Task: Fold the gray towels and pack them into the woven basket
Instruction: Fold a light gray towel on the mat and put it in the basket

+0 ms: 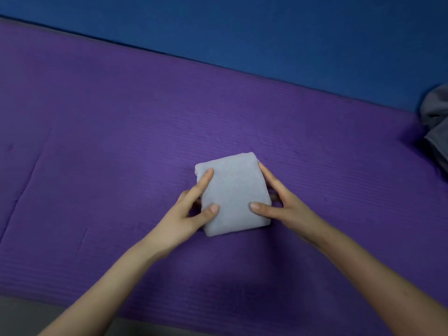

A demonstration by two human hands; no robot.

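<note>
Gray terry towel (232,192), folded into a thick soft square, on a ribbed purple mat (97,141).
Left hand (185,214) and right hand (286,208) pinch its opposite sides.

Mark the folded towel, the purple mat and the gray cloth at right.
folded towel (234,190), head view, top face middle.
purple mat (97,141), head view, bare left part.
gray cloth (436,122), head view, visible folds.

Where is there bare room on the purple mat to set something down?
Bare purple mat left of the folded towel, and between it and the gray pile. Crowded: left hand and right hand flank the towel.
</note>
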